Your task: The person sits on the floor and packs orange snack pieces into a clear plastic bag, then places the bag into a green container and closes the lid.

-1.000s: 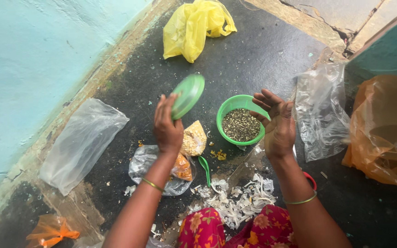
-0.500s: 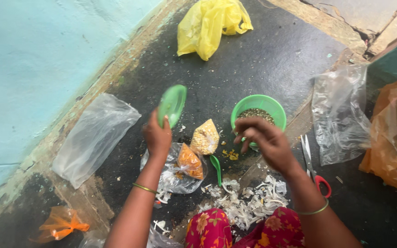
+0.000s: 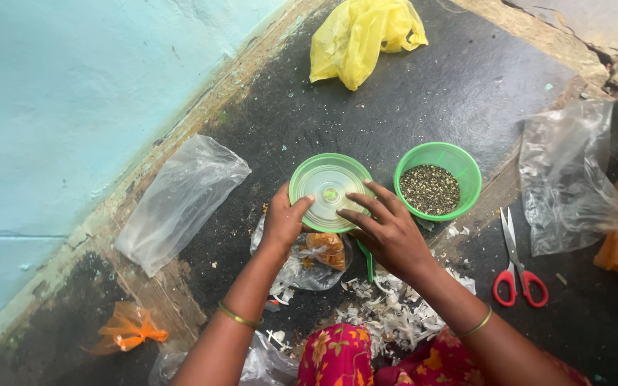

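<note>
Left hand (image 3: 282, 223) grip closed on green lid (image 3: 330, 191), right hand (image 3: 388, 230) fingers spread on it

Home setting, food prep done on the floor (image 3: 409, 86): dark worn stone beside a pale blue painted wall (image 3: 51, 107). Green bowl of dark seeds (image 3: 438, 180), red-handled scissors (image 3: 518, 268), peel scraps (image 3: 395, 314) and plastic bags (image 3: 180, 200) lay around.

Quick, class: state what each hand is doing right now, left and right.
Left hand: closed on the rim of the green lid.
Right hand: fingers spread, fingertips resting on the same lid, not gripping it.
</note>
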